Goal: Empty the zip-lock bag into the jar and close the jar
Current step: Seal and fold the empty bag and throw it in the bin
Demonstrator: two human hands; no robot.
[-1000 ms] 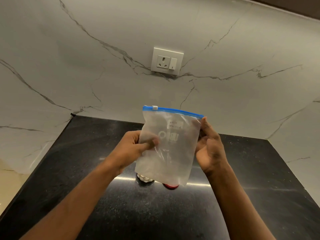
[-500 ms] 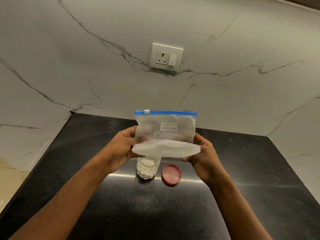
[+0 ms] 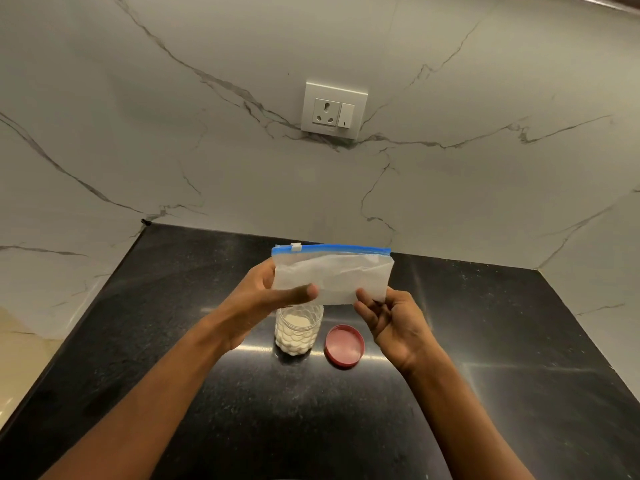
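Both hands hold the zip-lock bag (image 3: 332,278) in the air above the black worktop (image 3: 502,341), folded so its lower half lies up against the blue zip strip. The left hand (image 3: 263,299) clamps the bag's left edge, thumb across the front; the right hand (image 3: 391,320) pinches the lower right corner with its fingertips. Below the bag the jar (image 3: 298,332) stands upright and open, holding white powder. The red lid (image 3: 344,346) lies just beside it, to the right.
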